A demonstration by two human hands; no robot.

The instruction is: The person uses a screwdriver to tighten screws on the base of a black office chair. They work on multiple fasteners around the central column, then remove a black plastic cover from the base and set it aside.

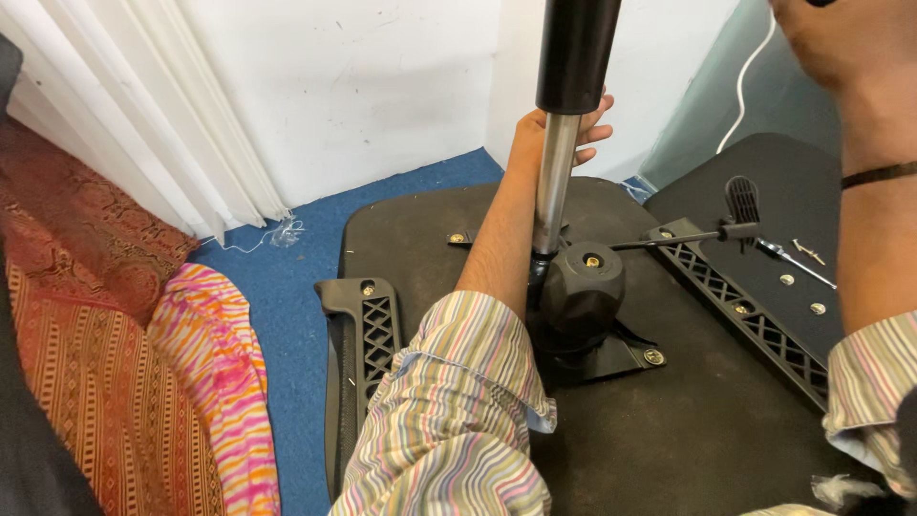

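Nearest, my striped sleeve (449, 420) over the upturned chair seat (707, 420). Centre: black mechanism housing (580, 291) bolted to the seat, steel cylinder (555, 186) rising upright from it. My left hand (554, 134) wraps that cylinder from behind, fingers closed round it. My right hand (836, 43), top corner, grip cannot be told. Farther right, loose screws (800, 279).

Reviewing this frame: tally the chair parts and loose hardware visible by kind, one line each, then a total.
Upturned seat base: 1
Gas-lift column, held by the left hand: 1
Armrest brackets: 2
Adjustment lever: 1
Second black panel: 1
Loose screws and washers on that panel: about 4, too small to be sure
Total: about 10
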